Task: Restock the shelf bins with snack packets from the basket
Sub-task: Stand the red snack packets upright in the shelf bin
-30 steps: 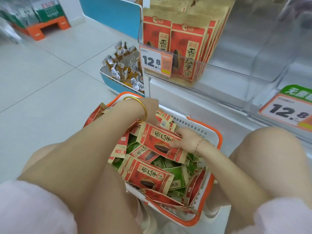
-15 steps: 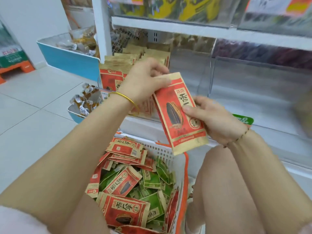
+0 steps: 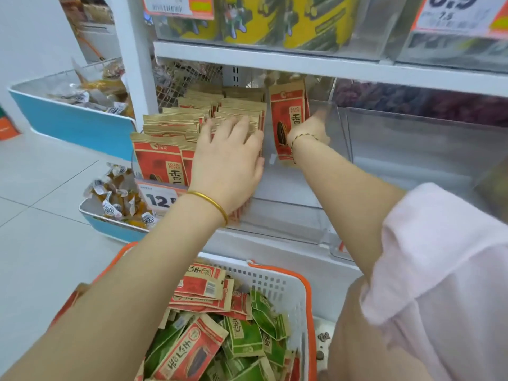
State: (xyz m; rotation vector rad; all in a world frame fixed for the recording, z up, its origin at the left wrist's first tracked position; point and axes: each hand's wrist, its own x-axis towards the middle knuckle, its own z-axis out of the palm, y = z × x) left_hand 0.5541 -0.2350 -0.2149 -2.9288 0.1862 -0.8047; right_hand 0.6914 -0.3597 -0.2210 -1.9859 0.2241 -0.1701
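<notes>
in clear bin: right grip clasps upright packet; left grip flat against packet row.

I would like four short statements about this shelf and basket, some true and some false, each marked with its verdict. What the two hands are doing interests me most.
1. The left hand presses flat against the row of red packets in the clear bin. True.
2. The right hand is empty. False: it holds a red packet upright further back in the same bin.
3. The basket holds only green packets. False: red packets lie in it too.
4. A gold bangle is on the left wrist. True.
</notes>
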